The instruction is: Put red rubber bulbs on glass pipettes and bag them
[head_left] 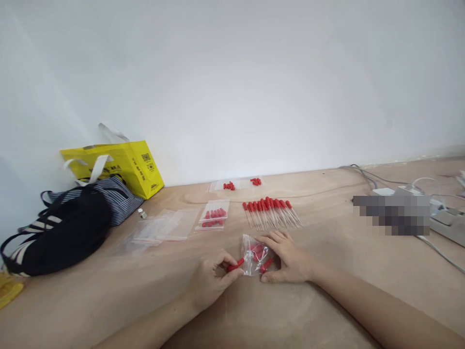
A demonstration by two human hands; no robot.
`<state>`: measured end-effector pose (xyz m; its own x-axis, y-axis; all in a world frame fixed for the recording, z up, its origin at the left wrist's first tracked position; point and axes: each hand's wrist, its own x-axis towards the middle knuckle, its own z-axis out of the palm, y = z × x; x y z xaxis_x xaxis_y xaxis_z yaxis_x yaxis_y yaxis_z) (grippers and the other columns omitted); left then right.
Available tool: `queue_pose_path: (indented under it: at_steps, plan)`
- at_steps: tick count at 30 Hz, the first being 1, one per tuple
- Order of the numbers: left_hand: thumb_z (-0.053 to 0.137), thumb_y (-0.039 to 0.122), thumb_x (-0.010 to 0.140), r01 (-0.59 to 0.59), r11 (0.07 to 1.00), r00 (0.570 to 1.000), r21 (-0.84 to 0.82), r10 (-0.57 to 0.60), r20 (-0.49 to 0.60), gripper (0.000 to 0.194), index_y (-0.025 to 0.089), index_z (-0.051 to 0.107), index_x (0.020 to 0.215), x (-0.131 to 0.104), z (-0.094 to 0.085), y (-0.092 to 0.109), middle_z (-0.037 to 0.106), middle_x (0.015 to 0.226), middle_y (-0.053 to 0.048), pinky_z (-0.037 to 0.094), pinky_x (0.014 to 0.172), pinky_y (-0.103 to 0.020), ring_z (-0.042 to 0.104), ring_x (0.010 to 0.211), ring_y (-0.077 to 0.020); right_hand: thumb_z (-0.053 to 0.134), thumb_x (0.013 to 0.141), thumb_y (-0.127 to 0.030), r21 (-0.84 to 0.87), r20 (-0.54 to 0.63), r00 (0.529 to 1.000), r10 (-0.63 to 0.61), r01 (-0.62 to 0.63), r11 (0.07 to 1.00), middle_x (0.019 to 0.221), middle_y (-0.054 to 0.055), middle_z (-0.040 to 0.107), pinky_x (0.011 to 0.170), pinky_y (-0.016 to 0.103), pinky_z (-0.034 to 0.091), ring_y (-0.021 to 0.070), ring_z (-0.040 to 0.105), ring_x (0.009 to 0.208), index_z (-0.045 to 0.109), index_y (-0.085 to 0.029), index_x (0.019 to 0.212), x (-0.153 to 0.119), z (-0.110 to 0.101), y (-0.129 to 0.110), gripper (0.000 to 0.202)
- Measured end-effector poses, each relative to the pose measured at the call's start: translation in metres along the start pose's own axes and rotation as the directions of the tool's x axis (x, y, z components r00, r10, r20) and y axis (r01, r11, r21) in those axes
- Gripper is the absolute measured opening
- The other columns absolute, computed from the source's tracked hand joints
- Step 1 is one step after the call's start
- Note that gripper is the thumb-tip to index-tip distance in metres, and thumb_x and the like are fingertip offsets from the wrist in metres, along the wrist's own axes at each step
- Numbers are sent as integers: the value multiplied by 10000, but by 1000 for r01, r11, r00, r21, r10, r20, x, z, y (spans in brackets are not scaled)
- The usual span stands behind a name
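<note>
My left hand [217, 277] pinches a red rubber dropper bulb [237, 264] at the left end of a small clear zip bag [249, 255]. Several red bulbs show through the bag's plastic. My right hand [288, 258] grips the bag's right side, fingers along the far edge and thumb at the near edge. Just beyond lies a row of glass droppers [269, 213] with red bulbs, thin stems pointing towards me. Left of that row, filled zip bags [213, 214] with red bulbs overlap each other.
Flat clear bags [165, 227] are fanned out on the left, near a tiny glass vial [142, 213]. Loose red bulbs [229, 186] lie on plastic by the wall. A yellow bag [143, 167] and a black bag [72, 232] stand left; cables [363, 174] and a power strip [448, 225] lie right.
</note>
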<state>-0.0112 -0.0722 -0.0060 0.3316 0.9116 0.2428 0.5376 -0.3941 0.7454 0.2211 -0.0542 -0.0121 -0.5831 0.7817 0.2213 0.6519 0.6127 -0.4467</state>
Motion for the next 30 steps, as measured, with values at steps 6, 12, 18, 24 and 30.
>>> queue_pose_path:
  at_steps: [6,12,18,24,30]
  plan:
    - [611,288,670,94,975,993,-199,-77,94,148,152,560,704,17,15,-4,607,631,10,440,554,-215,562,582,-113,586,580,-620,-7,-20,1000,-4,3,1000,1160,88,472,884,410,267,265,414,1035,359,-216,1247,0,3,1,812]
    - [620,322,670,87,985,978,-146,-56,201,186,148,595,733,32,22,7,601,615,13,419,528,-211,537,554,-106,596,583,-605,-5,-21,999,-34,34,999,1148,81,476,867,409,280,260,424,1016,364,-239,1241,1,3,1,788]
    - [465,234,800,-4,964,934,-265,98,343,216,184,466,1011,31,11,2,608,928,-39,449,711,-264,561,806,-124,617,564,-603,25,-32,999,-36,37,999,1178,97,452,888,419,277,268,402,1057,326,-222,1267,-1,2,3,850]
    - [573,196,720,-64,974,907,-215,147,395,207,158,527,918,35,4,-7,604,849,-31,452,736,-275,560,787,-129,645,549,-584,54,-63,998,3,1,999,1187,105,435,905,437,285,279,389,1087,316,-234,1281,-8,-9,18,875]
    - [648,311,662,-85,989,974,-125,109,197,219,151,532,758,25,11,-17,528,621,35,406,527,-184,487,556,-77,665,541,-560,85,-64,998,11,-5,996,1170,105,440,898,440,310,285,397,1076,356,-238,1263,-9,-12,21,849]
